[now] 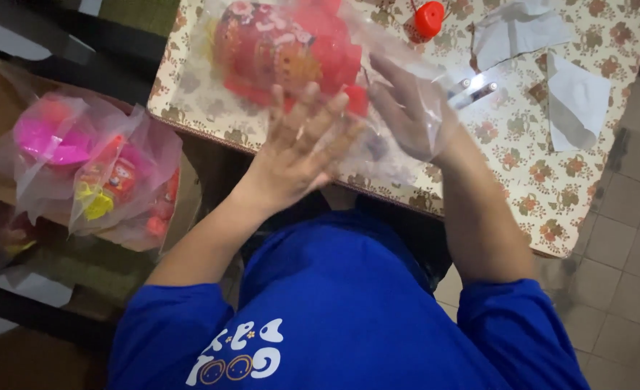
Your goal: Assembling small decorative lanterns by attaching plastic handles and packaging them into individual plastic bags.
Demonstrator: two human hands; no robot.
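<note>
Left hand [298, 141] flat on crinkly clear bag [407, 79], red plastic toy [284, 50] inside

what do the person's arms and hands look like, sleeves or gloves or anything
Both arms are bare from the upper arm down, under short bright blue sleeves of a blue shirt with a white and orange printed design near the hem. The left hand wears no glove, and no watch or bracelet shows. The right hand is seen through clear plastic film, so any ring on its fingers cannot be told.

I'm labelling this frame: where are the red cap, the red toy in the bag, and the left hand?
red cap [429, 19], head view, its top.
red toy [277, 47], head view, its body.
left hand [298, 148], head view, its back.
</note>
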